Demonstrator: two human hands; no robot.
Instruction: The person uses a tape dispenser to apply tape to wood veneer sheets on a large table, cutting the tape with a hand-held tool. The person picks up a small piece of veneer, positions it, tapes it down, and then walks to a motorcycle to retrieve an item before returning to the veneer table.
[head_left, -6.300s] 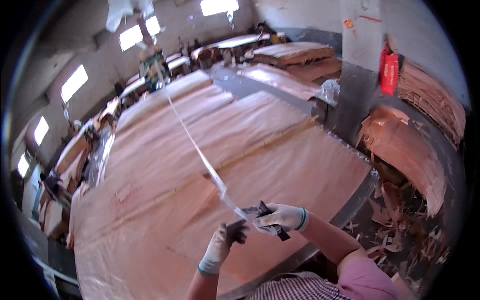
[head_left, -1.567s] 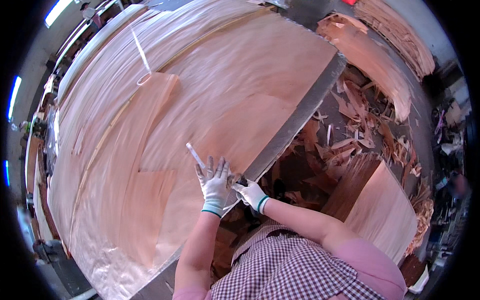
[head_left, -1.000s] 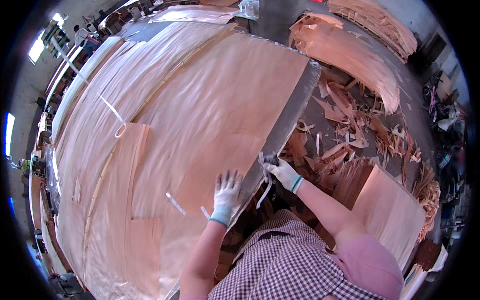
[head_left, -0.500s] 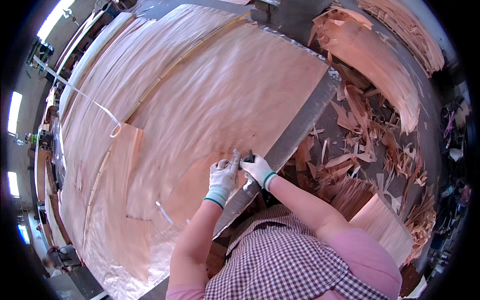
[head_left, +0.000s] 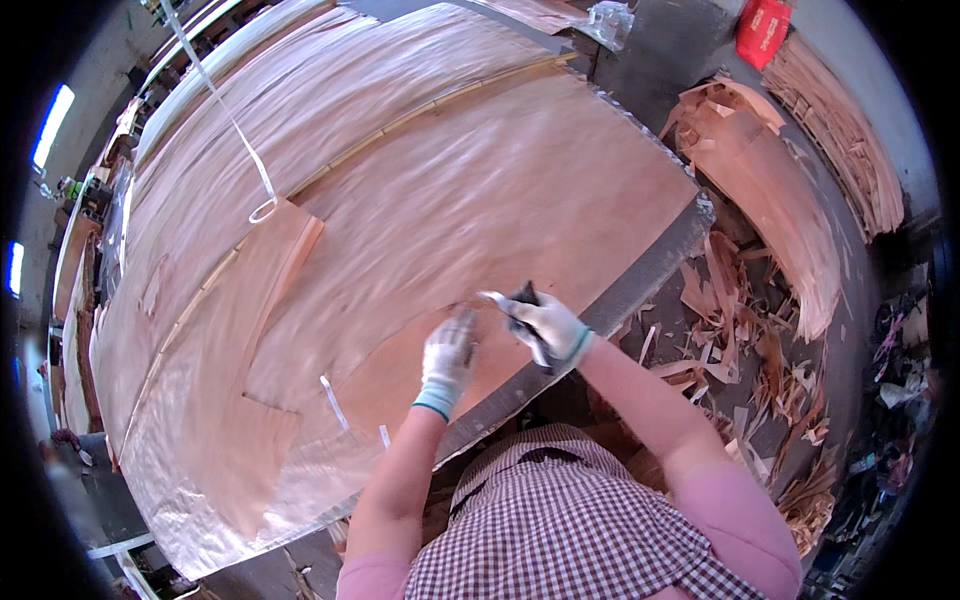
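Note:
My left hand (head_left: 449,352), in a white glove with a green-edged cuff, lies on a large wood veneer sheet (head_left: 500,170) with fingers stretched out, slightly blurred. To its right, my gloved right hand (head_left: 552,326) is closed around a black hand tool (head_left: 523,297); its exact kind is unclear. A small white piece (head_left: 492,296) shows at the tool's tip, pointing toward my left hand. Beneath both hands lies a more orange veneer patch (head_left: 400,360). Short white tape strips (head_left: 335,403) lie left of my left forearm.
A thin bamboo strip (head_left: 400,120) curves across the veneer. From the upper left a white band (head_left: 235,120) ends in a loop near a narrow veneer piece (head_left: 285,240). Veneer scraps (head_left: 735,300), a curled veneer bundle (head_left: 765,180) and a red bag (head_left: 763,32) lie to the right.
My hands have moved apart. My right hand has shifted right with the black tool, while my left hand now lies flatter on the veneer. The whole view has turned somewhat.

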